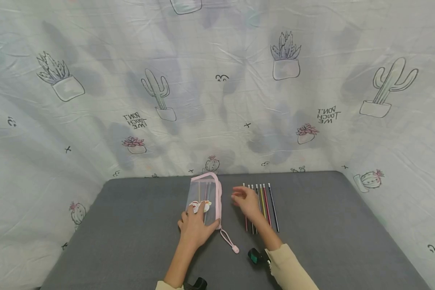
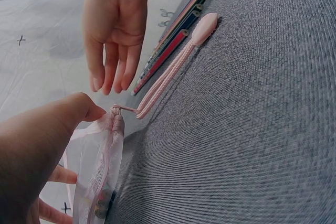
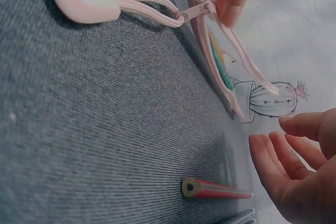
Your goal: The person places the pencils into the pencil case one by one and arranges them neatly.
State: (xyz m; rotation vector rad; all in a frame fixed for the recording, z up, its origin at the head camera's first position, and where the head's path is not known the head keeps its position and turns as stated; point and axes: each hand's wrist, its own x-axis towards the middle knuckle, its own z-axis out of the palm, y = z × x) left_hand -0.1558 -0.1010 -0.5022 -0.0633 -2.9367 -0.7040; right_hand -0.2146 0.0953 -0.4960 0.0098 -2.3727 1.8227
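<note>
A clear pencil case (image 1: 212, 189) with pink edging and a sticker lies on the grey table, its zip side parted; pencils (image 3: 220, 64) show inside. My left hand (image 1: 196, 228) rests on the case with fingers spread, its thumb (image 2: 84, 107) by the zip end. A pink cord pull (image 2: 205, 29) hangs from the zip slider onto the cloth. My right hand (image 1: 247, 202), holding nothing, hovers between the case and a row of pencils (image 1: 272, 207), its fingers loosely bent and apart from both. That hand partly covers the row in the head view.
The grey table (image 1: 330, 233) reaches out to both sides. Behind it hangs a pale curtain (image 1: 224, 100) printed with cacti. A dark wrist camera (image 1: 254, 256) sits under the right forearm and another (image 1: 200, 283) beside the left one.
</note>
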